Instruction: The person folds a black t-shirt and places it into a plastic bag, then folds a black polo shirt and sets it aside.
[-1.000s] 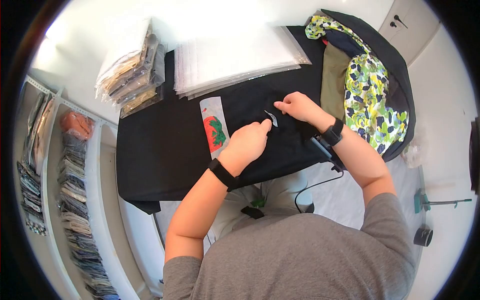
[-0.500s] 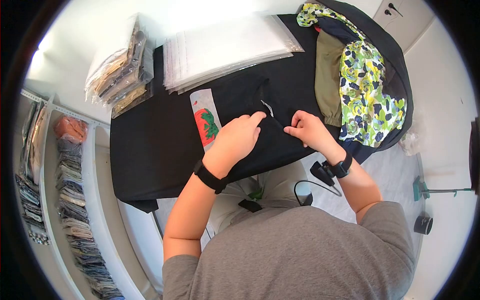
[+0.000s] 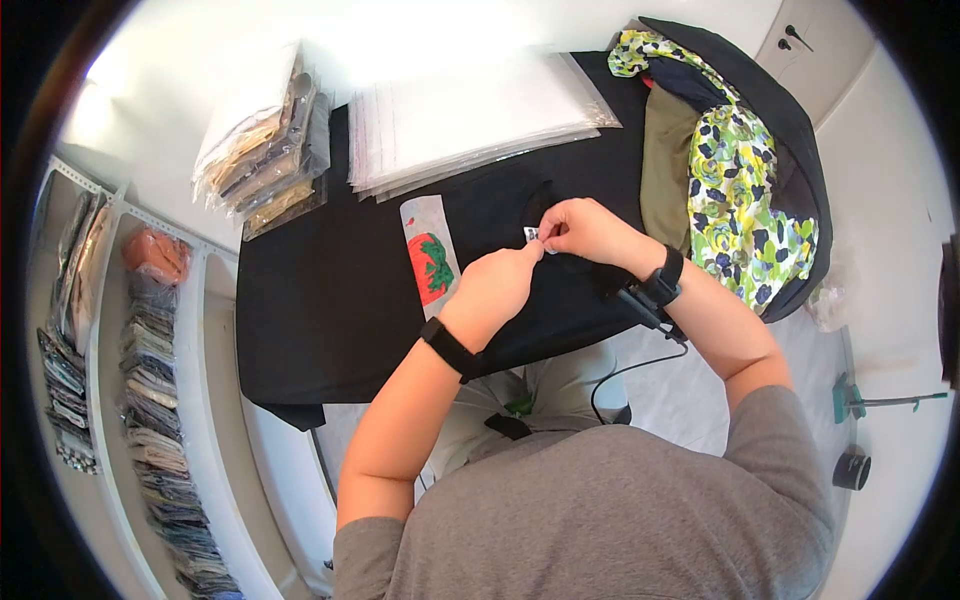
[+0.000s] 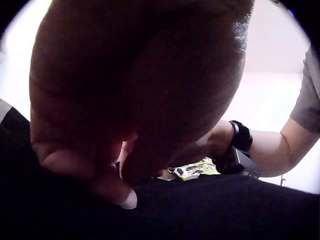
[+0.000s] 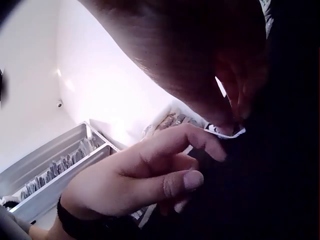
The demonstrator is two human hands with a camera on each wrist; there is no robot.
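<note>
A black garment lies on the black-covered table, with a small white label at its neckline. My right hand pinches the label between thumb and fingertips; in the right wrist view the label curves out below those fingertips. Coming from the left, my left hand reaches its index finger to the label's edge. Its thumb stands apart from that finger, and its other fingers are bent under. The left wrist view shows mostly the shaded left hand close over the black cloth.
Left of the garment lies a grey strip with a red-and-green print. Clear plastic bags are stacked behind, and bagged clothes at the back left. Floral fabric and an olive garment lie right. Shelves hold folded clothes.
My right hand has moved up and left to the neckline and now pinches the label. The left index finger stays beside it. The whole head view has shifted slightly.
</note>
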